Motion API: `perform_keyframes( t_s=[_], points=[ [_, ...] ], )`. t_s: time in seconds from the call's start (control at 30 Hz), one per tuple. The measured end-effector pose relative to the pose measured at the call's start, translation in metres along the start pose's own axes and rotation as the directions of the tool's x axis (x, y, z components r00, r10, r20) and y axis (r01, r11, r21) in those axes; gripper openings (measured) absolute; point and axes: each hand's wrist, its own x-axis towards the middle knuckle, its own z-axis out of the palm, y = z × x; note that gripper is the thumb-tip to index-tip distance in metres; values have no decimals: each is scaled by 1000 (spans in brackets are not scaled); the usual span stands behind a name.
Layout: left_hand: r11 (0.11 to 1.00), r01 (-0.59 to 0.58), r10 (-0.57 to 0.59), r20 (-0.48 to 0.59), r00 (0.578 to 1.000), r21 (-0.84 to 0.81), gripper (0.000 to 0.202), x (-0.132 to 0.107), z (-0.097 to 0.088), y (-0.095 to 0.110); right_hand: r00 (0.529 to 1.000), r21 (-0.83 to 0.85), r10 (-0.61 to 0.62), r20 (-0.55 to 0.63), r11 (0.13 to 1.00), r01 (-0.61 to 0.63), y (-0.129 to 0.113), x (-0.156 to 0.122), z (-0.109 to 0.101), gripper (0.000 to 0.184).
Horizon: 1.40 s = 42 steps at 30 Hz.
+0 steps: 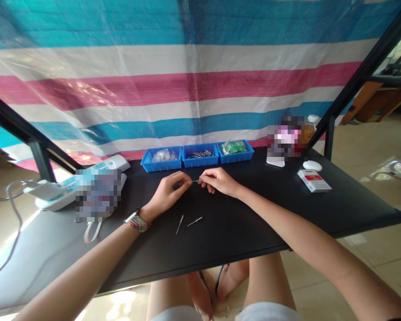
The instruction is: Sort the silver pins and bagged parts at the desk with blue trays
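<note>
Over the black table [247, 214], just in front of the blue bins, a thin metal blind rivet [195, 181] spans the gap between my two hands. My left hand [171, 189] pinches one end of it with thumb and fingers. At the other end, the fingertips of my right hand [218, 181] are closed on it; that end is mostly hidden. Nearer to me lie two more blind rivets, one pointing away from me [179, 224] and another slanted [194, 221]. The middle blue bin [200, 163] contains several similar metal pieces.
Beside it stand a left blue bin [160, 167] with clear plastic pieces and a right blue bin [235, 157] with green ones. A power strip [115, 164] and a blurred-out device lie left. At right are a small box [314, 181], a white rounded object [312, 166] and a bottle [310, 127].
</note>
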Motion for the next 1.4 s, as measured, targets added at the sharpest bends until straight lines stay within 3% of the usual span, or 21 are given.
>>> perform_keyframes(
  t_s=[0.2, 0.33, 0.63, 0.97, 1.27, 1.4],
  points=[
    [1000, 1, -1, -3, 1000, 30, 40, 1, 0, -3, 996, 175, -46, -73, 983, 59, -1, -2, 6, 31],
    [1000, 5, -5, -1, 1000, 17, 43, 1, 1, -1, 993, 159, -62, -101, 984, 77, 1, -1, 8, 33],
    [998, 42, -45, -51, 998, -55, 29, 0, 2, 2, 994, 122, -27, -104, 992, 40, 3, 0, 10, 46],
    [999, 20, -17, -53, 998, 48, 37, 1, 1, -7, 986, 218, -60, -154, 972, 93, 1, -2, 9, 32],
    [996, 88, -89, -37, 995, -12, 45, -1, 1, -1, 986, 183, -110, -125, 974, 132, 0, -1, 5, 27],
    [993, 107, -109, -32, 994, -51, 46, -2, -1, 2, 958, 184, -164, -234, 960, 210, -9, 11, -5, 28]
  ],
)
